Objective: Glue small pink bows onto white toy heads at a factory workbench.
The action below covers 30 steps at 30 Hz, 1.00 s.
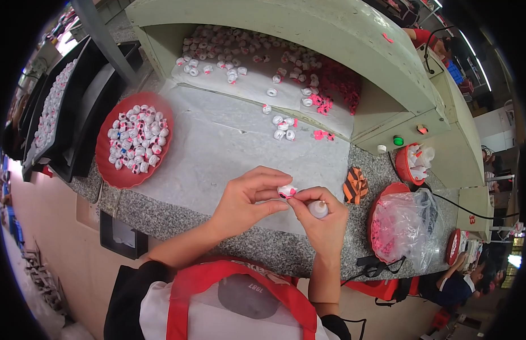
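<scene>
Between the fingers of my left hand (243, 199) is a small white rounded piece with pink and black parts (287, 191). My right hand (326, 226) grips a small translucent squeeze bottle (318, 209), its tip pointing up, while its thumb and forefinger meet the pink side of the piece. Whether those fingertips also pinch a tiny pink part is too small to tell. Both hands are above the white paper sheet (200, 147) on the bench. Farther off on the sheet lie several loose white pieces (283, 129) and some pink bits (324, 135).
A red oval dish (107, 170) of white pieces stands left, beside black trays (93, 122). Under the pale green hood (274, 14) are more pieces. At right are an orange-black cloth (355, 186), a red basket of bottles (411, 164) and a plastic bag (416, 221) over a red dish.
</scene>
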Each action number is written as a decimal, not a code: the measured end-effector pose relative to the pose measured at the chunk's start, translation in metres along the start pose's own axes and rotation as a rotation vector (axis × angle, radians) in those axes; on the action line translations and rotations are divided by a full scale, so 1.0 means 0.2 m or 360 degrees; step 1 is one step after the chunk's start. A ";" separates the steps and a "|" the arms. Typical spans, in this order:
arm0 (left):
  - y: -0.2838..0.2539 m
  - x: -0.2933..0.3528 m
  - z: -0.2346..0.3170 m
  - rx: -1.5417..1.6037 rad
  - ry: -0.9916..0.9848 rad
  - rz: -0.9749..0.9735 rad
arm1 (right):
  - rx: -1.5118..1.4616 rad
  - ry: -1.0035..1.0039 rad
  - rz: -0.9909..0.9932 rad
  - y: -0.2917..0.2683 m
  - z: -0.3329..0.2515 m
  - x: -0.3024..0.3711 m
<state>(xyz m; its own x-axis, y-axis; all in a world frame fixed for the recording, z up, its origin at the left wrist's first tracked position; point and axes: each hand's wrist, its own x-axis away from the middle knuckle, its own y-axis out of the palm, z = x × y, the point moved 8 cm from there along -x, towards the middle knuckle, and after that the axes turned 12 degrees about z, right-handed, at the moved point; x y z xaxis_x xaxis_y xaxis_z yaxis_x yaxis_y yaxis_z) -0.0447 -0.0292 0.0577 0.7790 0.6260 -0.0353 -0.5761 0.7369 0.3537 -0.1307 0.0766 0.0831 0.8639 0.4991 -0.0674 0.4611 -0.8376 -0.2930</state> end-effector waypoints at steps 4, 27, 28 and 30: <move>-0.02 0.00 -0.02 0.0148 -0.0057 0.0022 | -0.0042 -0.0066 0.0112 0.00 -0.03 0.02; -0.04 0.00 -0.09 0.0192 -0.0391 0.0201 | -0.0479 -0.0399 0.0055 0.03 0.02 0.01; -0.01 0.02 -0.03 0.0087 -0.0280 0.0097 | -0.0560 -0.0287 -0.0040 0.03 0.03 0.00; 0.01 0.03 0.01 -0.0016 -0.0160 -0.0012 | -0.0639 -0.0183 -0.0132 0.02 0.05 0.00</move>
<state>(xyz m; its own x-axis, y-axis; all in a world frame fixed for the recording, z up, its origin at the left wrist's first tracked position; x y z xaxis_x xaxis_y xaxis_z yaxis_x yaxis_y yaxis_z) -0.0396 -0.0249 0.0607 0.8041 0.5918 0.0564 -0.5721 0.7444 0.3444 -0.1312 0.0750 0.0732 0.8027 0.5711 -0.1717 0.5902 -0.8021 0.0913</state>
